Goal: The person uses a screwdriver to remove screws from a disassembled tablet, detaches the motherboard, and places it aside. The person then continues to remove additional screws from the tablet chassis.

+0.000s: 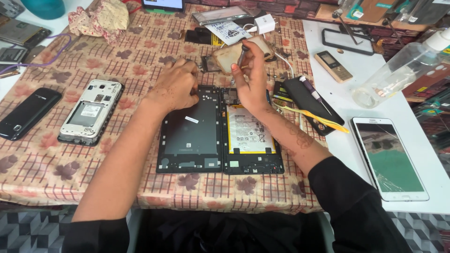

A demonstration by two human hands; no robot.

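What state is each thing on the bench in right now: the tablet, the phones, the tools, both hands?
Tablet body: opened, battery exposed.
Tablet back cover: off, lying inside-up beside the body.
Left hand: resting on the cover's top edge.
Right hand: fingers gripping a screwdriver, tip down.
White phone: back removed.
Black phone: closed, flat.
White tablet: screen cracked.
Spare screwdriver: lying unused.

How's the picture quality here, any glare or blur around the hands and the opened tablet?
Head view: even, soft light with faint shadows; the opened tablet and right hand look sharp; mild glare on the clear bottle and cracked white tablet; edges bend slightly.
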